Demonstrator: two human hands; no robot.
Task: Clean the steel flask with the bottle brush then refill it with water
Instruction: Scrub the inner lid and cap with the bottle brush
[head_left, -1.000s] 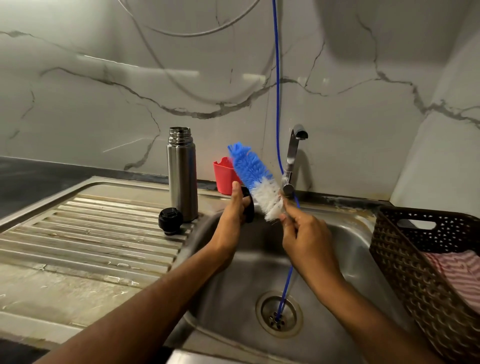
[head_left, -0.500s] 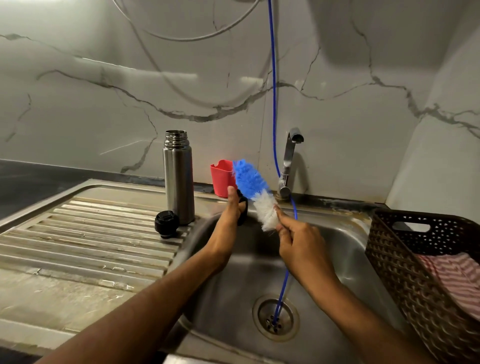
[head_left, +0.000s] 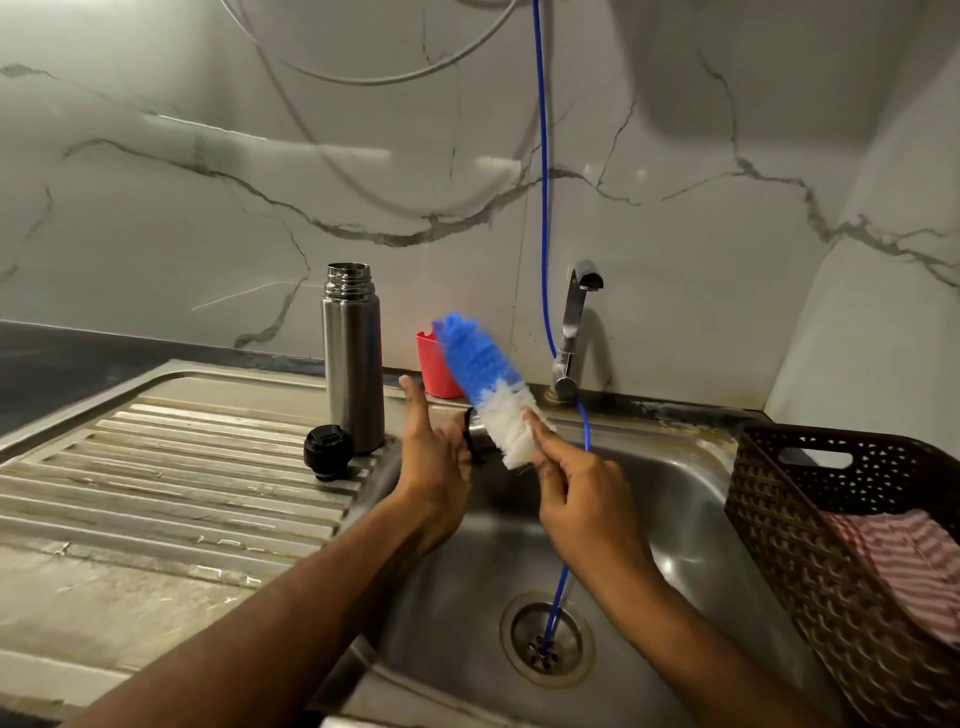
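The steel flask (head_left: 353, 358) stands upright and uncapped on the drainboard, left of the sink bowl. Its black cap (head_left: 328, 451) lies at its foot. Over the bowl's back edge I hold the bottle brush (head_left: 483, 379), blue at the tip and white lower down, tilted up and to the left. My right hand (head_left: 576, 493) pinches the base of the white bristles, index finger laid along them. My left hand (head_left: 431, 457) is just left of the brush, thumb raised, fingers curled round the black handle end. Both hands are apart from the flask.
A chrome tap (head_left: 571, 332) rises behind the steel sink (head_left: 675, 499). A blue hose (head_left: 543, 208) runs down the wall into the drain (head_left: 545, 639). A red cup (head_left: 434, 369) stands behind the brush. A brown basket (head_left: 779, 519) with striped cloth sits at right.
The brush has swung a little to the left, towards the flask, and its head is blurred. My left thumb has lifted off the handle. Flask and cap have not moved.
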